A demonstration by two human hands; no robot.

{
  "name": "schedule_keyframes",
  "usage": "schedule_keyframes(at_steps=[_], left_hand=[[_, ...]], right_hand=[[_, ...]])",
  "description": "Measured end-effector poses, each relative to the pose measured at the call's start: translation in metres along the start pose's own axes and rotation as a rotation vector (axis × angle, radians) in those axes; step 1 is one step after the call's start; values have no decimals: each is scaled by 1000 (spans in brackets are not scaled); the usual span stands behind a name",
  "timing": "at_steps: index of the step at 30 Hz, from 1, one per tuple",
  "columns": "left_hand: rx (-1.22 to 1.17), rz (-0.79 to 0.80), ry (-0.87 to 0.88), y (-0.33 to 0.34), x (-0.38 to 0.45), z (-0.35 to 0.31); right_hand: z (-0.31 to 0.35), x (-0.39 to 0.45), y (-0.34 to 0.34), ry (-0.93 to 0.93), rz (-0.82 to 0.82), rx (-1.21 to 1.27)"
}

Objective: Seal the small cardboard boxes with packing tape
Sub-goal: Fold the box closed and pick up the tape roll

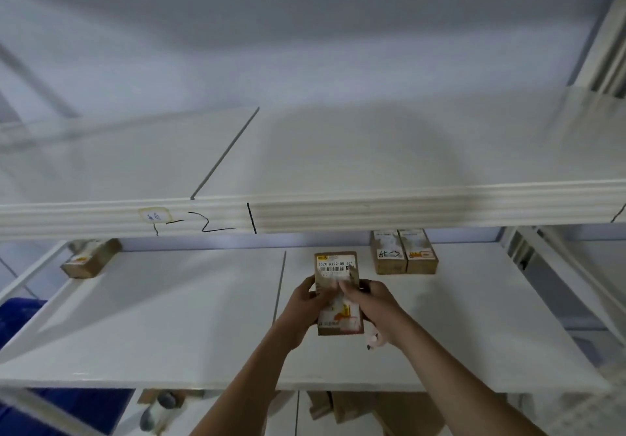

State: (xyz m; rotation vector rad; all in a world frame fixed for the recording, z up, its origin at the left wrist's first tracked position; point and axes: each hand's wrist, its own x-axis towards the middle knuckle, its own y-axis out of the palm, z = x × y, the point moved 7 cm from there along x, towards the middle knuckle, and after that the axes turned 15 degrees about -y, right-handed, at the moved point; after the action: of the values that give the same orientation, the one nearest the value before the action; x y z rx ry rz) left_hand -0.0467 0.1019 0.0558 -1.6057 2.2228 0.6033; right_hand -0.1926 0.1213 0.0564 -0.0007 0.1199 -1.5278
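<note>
A small cardboard box (338, 295) is held above the middle shelf (169, 317) between 2 hands. It is gripped along its left edge by the left hand (306, 303), fingers curled round the side. The right hand (369, 303) is closed over the right edge, with its fingertips (343, 286) pressed onto the top face near the printed label. A small pinkish object (374, 340) is seen under the right palm; whether it is a tape tool cannot be told, and no strip of tape can be made out clearly on the box.

Risk is judged as follows: if tape is being smoothed here, it could be laid crooked or creased because the box is unsupported in the air, and the barcode label could be covered. The box could also be let slip should 1 grip be loosened while the other presses.

Beyond the right hand, 2 more boxes (403, 252) are stood side by side, touching, at the back of the shelf. Far to the left of the left hand, 1 further box (89, 259) is laid at the shelf's edge. The shelf is white and smooth, with a seam running beside the left hand. Above the hands, an upper shelf beam (305, 214) is marked with pen strokes and a small sticker (153, 215). A pale wall (305, 29) is seen behind. Below the forearms, cardboard and a blue bin (20, 310) are glimpsed.
</note>
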Motion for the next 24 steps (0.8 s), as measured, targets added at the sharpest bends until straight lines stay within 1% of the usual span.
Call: schedule_keyframes(at_steps=[3, 6, 8, 10, 12, 13, 15, 16, 17, 18, 20, 23, 24], left_hand=[[21, -61, 24, -7, 3, -4], [5, -47, 8, -12, 7, 3], [3, -35, 0, -15, 9, 5], [1, -38, -7, -19, 15, 8], [-7, -70, -44, -23, 19, 11], [41, -104, -43, -26, 22, 10], [235, -212, 4, -32, 24, 5], [299, -267, 34, -34, 22, 1], [320, -291, 54, -36, 21, -1], [315, -280, 65, -35, 22, -2], [279, -209, 29, -27, 20, -4], [184, -22, -90, -14, 19, 3], [155, 38, -98, -12, 18, 3]], right_hand=[[4, 4, 7, 18, -19, 4], [3, 2, 15, 82, -27, -22], [-10, 7, 16, 114, -47, -39], [-22, 15, 16, 108, -61, -36], [-12, 11, 20, 130, -121, -41], [-9, 10, 20, 138, -169, -34], [-8, 10, 18, 139, -266, -29], [-6, 10, 18, 121, -294, -42], [-4, 11, 18, 109, -311, -49], [-5, 11, 20, 100, -318, -50], [-1, 13, 23, 67, -330, -61], [6, 13, 29, 63, -303, -17], [8, 13, 30, 64, -291, 5]])
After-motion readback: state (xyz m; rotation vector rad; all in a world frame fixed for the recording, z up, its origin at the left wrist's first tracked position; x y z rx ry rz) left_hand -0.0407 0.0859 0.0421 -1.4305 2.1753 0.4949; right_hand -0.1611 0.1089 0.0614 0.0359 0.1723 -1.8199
